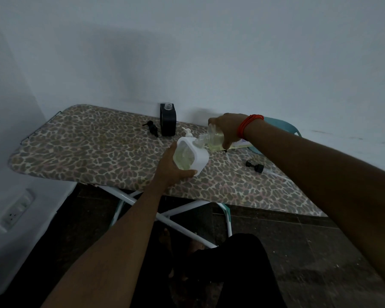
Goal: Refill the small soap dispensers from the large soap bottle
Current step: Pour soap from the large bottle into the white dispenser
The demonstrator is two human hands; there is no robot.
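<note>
Head view: your left hand (169, 170) grips the small white dispenser (192, 156), a squarish plastic body with rounded corners. The fingers are curled under its lower edge, holding it tilted just above the ironing board (87, 147), and pale yellow-green liquid shows through its clear front. Your right hand (228, 127) is wrapped over the large soap bottle (213, 135), fingers clamped round its clear ribbed body. The bottle lies almost on its side, with its threaded neck meeting the top of the white dispenser and yellowish soap pooled along its lower side. A band of orange thread (249, 125) circles that wrist. The board wears a soft cloth cover in a leopard-spot print of grey, tan and faint pink, and stands on crossed white metal legs (178, 210) over a dark speckled stone floor (298, 241). At the back, against the pale wall, a black block-shaped dispenser (167, 121) stands upright with its round neck uncovered. A black pump head (152, 127) lies just to its left on the cloth. A white pump head (187, 131) shows just behind the white dispenser. A black screw cap (255, 166) lies on its side near your right forearm, well apart from the bottles. A curved teal plastic edge (282, 125) shows beyond your right wrist, and a white wall socket (15, 213) sits low on the left.
</note>
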